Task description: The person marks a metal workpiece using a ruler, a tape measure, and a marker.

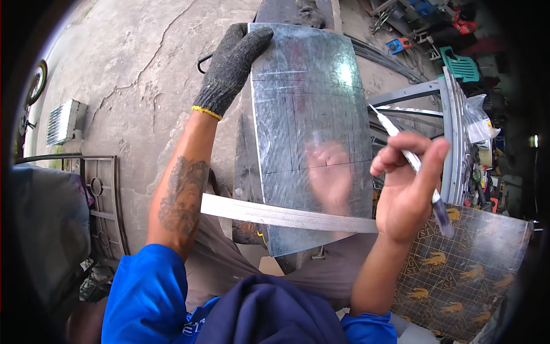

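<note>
A shiny metal sheet point(309, 117) marked with thin dark lines lies before the person, reaching near their lap. A pale metal strip point(278, 216) crosses its near part. The gloved left hand point(232, 66) pinches the sheet's far left edge, thumb over the face. Beside the right edge, the bare right hand point(409, 183) pinches a white pen point(388, 124) between thumb and fingers. Farther right stand a grey frame point(451, 135) and, beyond it, a green chair point(461, 66); near right is a patterned board point(444, 292).

sheet point(309, 123): glossy metal | glove point(229, 71): matt knitted cloth | floor point(134, 120): rough concrete
</note>
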A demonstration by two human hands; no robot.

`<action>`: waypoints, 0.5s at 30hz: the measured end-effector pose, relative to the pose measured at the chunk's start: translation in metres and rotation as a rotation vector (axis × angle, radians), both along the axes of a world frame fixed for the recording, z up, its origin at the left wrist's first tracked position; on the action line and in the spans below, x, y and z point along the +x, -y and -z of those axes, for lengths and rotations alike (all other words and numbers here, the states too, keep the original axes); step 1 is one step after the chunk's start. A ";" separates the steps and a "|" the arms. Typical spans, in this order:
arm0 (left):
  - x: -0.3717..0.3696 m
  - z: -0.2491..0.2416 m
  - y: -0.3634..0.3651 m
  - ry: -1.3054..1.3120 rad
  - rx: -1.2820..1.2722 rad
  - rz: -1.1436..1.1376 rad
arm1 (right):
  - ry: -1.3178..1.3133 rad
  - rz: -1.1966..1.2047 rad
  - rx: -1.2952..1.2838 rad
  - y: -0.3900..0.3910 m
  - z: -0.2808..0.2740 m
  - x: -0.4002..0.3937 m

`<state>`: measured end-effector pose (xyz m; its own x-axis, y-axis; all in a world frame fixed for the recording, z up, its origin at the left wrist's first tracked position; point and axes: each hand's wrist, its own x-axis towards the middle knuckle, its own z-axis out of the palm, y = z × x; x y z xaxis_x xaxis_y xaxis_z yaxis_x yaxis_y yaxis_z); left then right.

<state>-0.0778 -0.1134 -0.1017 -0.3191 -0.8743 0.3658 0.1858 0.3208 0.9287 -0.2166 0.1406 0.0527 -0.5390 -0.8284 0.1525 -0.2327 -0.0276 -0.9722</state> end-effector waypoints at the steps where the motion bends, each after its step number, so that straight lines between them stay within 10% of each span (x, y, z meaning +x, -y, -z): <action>1: 0.003 -0.003 0.001 0.062 0.001 -0.002 | 0.108 -0.007 0.051 0.016 0.000 0.006; 15: 0.003 0.000 0.008 0.062 -0.080 0.020 | 0.134 0.141 0.072 0.081 0.036 0.032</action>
<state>-0.0748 -0.1211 -0.1021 -0.3603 -0.8364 0.4131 0.1353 0.3913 0.9103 -0.1851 0.0592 0.0162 -0.6619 -0.7494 0.0149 -0.0977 0.0665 -0.9930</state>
